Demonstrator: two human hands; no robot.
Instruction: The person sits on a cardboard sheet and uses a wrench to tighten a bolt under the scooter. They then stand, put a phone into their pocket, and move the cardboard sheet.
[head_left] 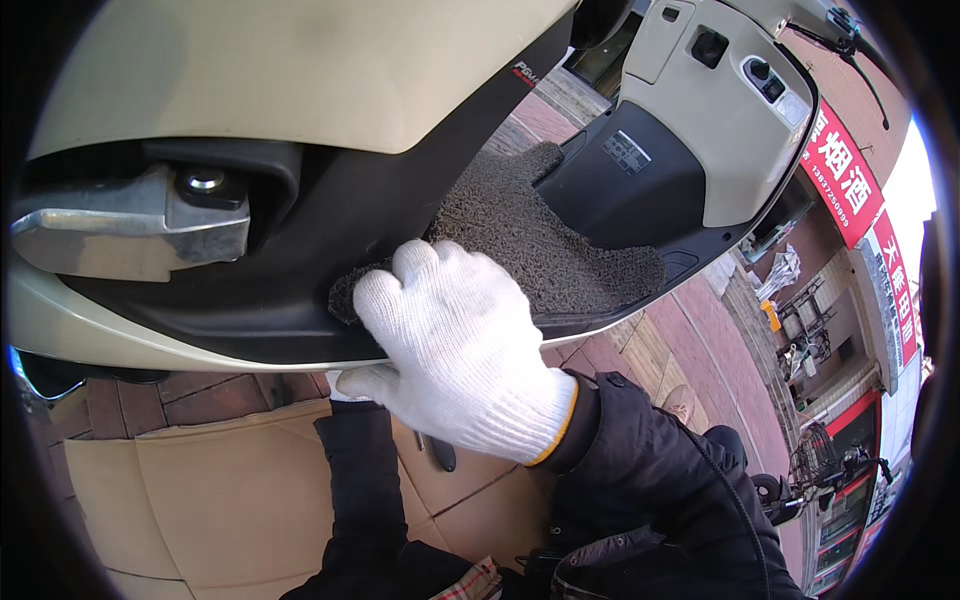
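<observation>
We had our right hand (455,340) half-curled by the grey mat (530,235) on the scooter (300,70); our left hand (345,393) barely showed below, and we couldn't tell what either gripped

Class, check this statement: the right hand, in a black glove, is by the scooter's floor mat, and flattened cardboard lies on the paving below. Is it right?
The glove's colour is wrong: the head view shows the right hand in a white glove. It is indeed by the floor mat of the scooter, and flattened cardboard lies on the paving below.
</observation>
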